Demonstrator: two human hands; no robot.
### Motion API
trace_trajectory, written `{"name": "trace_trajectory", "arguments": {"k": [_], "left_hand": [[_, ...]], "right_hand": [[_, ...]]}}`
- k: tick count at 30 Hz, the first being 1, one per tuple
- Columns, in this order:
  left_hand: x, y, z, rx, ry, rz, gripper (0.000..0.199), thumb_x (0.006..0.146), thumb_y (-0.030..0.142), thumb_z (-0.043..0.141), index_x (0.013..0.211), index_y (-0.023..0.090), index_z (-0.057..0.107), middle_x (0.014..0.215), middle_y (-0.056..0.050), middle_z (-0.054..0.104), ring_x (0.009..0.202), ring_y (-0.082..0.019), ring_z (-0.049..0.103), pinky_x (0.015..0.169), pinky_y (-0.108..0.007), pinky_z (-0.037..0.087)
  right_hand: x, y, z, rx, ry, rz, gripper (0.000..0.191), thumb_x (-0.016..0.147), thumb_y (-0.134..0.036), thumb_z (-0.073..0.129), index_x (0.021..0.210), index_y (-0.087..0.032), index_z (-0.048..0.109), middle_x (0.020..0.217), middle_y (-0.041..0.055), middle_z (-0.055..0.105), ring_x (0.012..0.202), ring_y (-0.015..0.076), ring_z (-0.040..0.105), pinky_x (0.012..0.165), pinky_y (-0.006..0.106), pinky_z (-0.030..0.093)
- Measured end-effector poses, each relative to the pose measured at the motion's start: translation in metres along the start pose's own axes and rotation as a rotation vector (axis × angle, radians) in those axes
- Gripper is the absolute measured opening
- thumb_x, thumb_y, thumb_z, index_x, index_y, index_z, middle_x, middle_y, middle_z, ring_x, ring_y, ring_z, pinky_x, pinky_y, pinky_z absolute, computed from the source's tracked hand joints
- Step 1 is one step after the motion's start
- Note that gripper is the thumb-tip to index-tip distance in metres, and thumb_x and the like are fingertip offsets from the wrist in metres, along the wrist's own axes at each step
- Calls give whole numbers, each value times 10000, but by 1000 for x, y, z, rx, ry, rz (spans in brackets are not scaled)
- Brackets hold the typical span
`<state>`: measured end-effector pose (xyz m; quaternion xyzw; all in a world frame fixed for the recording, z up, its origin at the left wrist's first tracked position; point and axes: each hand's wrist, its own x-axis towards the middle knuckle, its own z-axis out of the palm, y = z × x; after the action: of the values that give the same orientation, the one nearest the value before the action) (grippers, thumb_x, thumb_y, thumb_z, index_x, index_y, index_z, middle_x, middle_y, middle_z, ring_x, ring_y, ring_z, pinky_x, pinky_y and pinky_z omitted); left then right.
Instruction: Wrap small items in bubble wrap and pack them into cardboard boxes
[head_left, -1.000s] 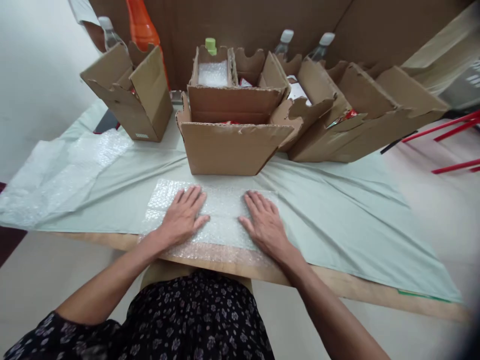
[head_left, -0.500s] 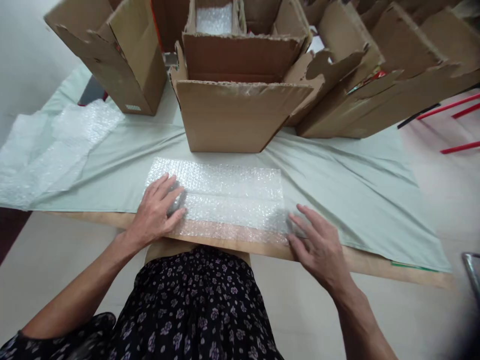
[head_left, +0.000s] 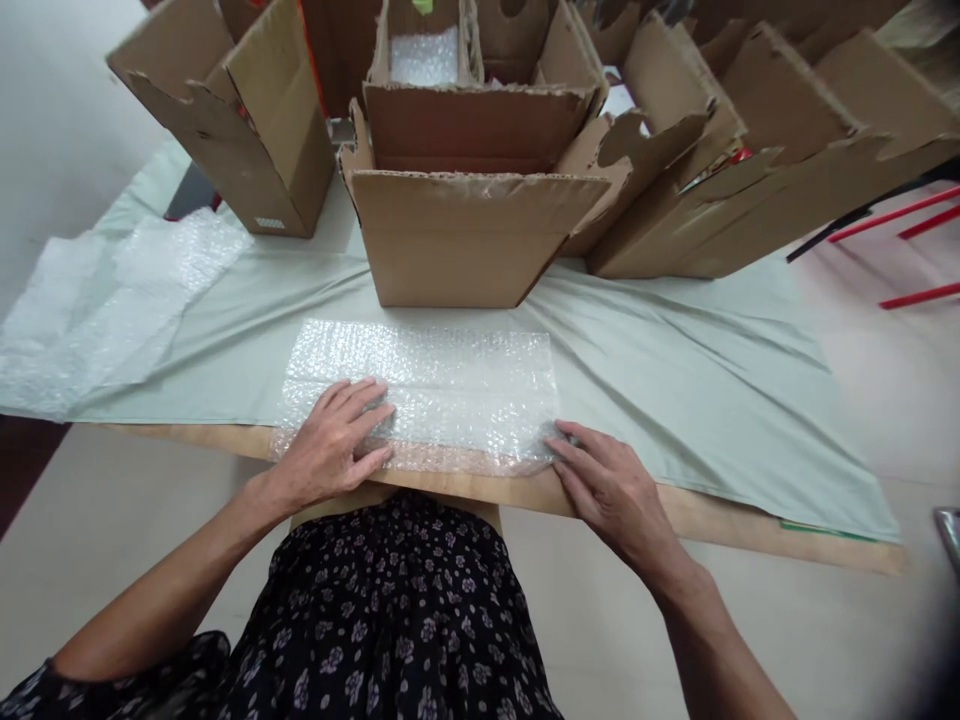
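A sheet of clear bubble wrap (head_left: 450, 370) lies flat on the pale green cloth, its near strip reaching over the bare wooden edge of the table. My left hand (head_left: 337, 435) rests palm down on its left part, fingers stretched and a little apart. At the near right corner, my right hand (head_left: 607, 490) touches the sheet with its fingertips, the thumb held apart from the outstretched fingers. The corner under those fingertips is partly hidden.
An open cardboard box (head_left: 480, 240) stands just beyond the sheet. More cardboard boxes (head_left: 675, 235) crowd the right and back, with another box (head_left: 277, 150) at the left. Loose bubble wrap (head_left: 112, 300) lies on the left of the cloth (head_left: 712, 380). Red bars (head_left: 919, 297) show at far right.
My right hand has moved left onto the bubble wrap's near right corner, which has shifted inward. My left hand has slid slightly right and nearer to me over the sheet.
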<state>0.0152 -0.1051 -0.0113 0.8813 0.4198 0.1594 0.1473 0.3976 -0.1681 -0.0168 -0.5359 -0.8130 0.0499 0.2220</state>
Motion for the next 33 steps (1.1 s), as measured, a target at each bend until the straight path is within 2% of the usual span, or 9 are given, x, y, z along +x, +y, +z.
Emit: {"name": "trace_trajectory", "arguments": {"k": [6, 10, 15, 17, 19, 22, 24, 29, 33], "left_hand": [[0, 6, -1, 25, 9, 45, 553, 921, 490, 685, 1384, 196, 609, 1529, -181, 552, 1456, -371, 481, 1236, -639, 337], [-1, 11, -11, 22, -34, 68, 713, 852, 555, 749, 1450, 220, 552, 1540, -164, 549, 1458, -384, 474, 1250, -663, 288], [-7, -4, -24, 26, 44, -17, 425, 934, 226, 554, 1349, 245, 644, 1326, -95, 721, 1262, -301, 658, 1229, -618, 350], [-8, -12, -28, -6, 97, -96, 368, 937, 199, 499, 1235, 255, 708, 1178, -64, 781, 1115, -271, 723, 1193, -584, 419], [-7, -19, -33, -53, 124, -184, 303, 946, 282, 512, 1139, 263, 744, 1087, -44, 803, 1043, -273, 740, 1140, -556, 487], [1, -24, -40, -112, 112, -329, 307, 934, 410, 530, 1060, 261, 767, 1069, -44, 807, 1055, -296, 734, 1041, -505, 562], [10, -25, -44, -134, 76, -401, 344, 922, 458, 525, 1028, 245, 774, 1073, -59, 806, 1037, -304, 739, 992, -481, 580], [27, -31, -46, -128, 15, -468, 389, 896, 503, 513, 1008, 233, 770, 1079, -71, 807, 1014, -314, 745, 948, -451, 573], [33, -37, -46, -142, -16, -476, 369, 893, 505, 511, 984, 249, 760, 1013, -42, 809, 928, -276, 742, 825, -361, 563]], "right_hand": [[3, 1, -1, 148, 101, 173, 173, 1021, -275, 568, 1023, -249, 740, 1240, 95, 737, 1076, 276, 726, 929, 465, 594], [12, -2, -6, 332, 127, 328, 159, 997, -313, 591, 941, -253, 728, 1220, 92, 743, 1077, 275, 727, 835, 416, 607], [25, 0, -9, 637, 92, 475, 263, 976, -395, 605, 792, -232, 700, 1103, 109, 777, 1011, 279, 735, 688, 357, 592], [27, 3, -8, 777, 51, 544, 268, 962, -437, 627, 817, -224, 701, 1101, 116, 784, 806, 233, 735, 588, 333, 576], [28, 7, -6, 912, 28, 560, 240, 938, -459, 657, 949, -227, 717, 1139, 121, 783, 768, 225, 736, 644, 363, 615], [26, 15, -4, 1029, -7, 483, 383, 883, -415, 716, 1227, -252, 672, 1250, 121, 756, 1126, 294, 727, 953, 454, 611], [26, 18, -4, 1013, -68, 451, 467, 870, -355, 718, 1318, -264, 624, 1337, 125, 717, 1281, 308, 657, 1026, 469, 579], [29, 17, -6, 930, -145, 458, 419, 897, -329, 682, 1308, -265, 627, 1387, 138, 683, 1214, 299, 695, 948, 457, 617], [41, 16, -3, 887, -65, 515, 360, 874, -455, 735, 1163, -243, 701, 1158, 106, 771, 917, 250, 765, 813, 405, 641]]}}
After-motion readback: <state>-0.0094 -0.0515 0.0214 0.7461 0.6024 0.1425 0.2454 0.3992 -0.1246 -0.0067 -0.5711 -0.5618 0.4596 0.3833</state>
